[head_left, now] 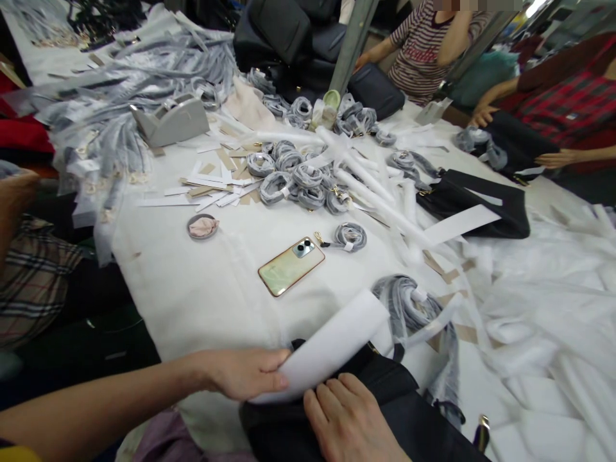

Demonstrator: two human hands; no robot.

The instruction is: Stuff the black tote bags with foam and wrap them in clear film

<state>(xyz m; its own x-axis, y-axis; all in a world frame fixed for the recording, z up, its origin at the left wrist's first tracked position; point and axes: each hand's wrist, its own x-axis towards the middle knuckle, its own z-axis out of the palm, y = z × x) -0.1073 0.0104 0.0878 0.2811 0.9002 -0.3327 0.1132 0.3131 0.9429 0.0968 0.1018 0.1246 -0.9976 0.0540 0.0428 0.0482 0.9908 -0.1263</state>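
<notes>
Taking our view as a clock face, we have the black bag (414, 417) at about five o'clock, close in front of us at the near side of the table (202, 295). The white sheet (332, 346) lies across its upper edge, just short of six o'clock.

We judge the step in hand to be setting the white sheet against the bag. The next move seems to call for keeping the bag's edge steady while the sheet is guided without creasing it.

Our left hand (245, 375), at seven o'clock, pinches the sheet's near end, thumb on top and the other fingers hidden underneath. Our right hand (349, 414), between five and six, has its fingers bent and close together, pressed on the bag beside the sheet's lower edge; its thumb is out of sight, so we cannot tell whether it grips the cloth.

The sheet looks smooth, long and slightly curved, its far end pointing between one and two o'clock. The bag is dark, soft-looking and slumped, with folds to the right of the sheet. From the sheet, a wrapped strap (409, 301) lies towards two o'clock and a phone (291, 268) towards eleven.
</notes>
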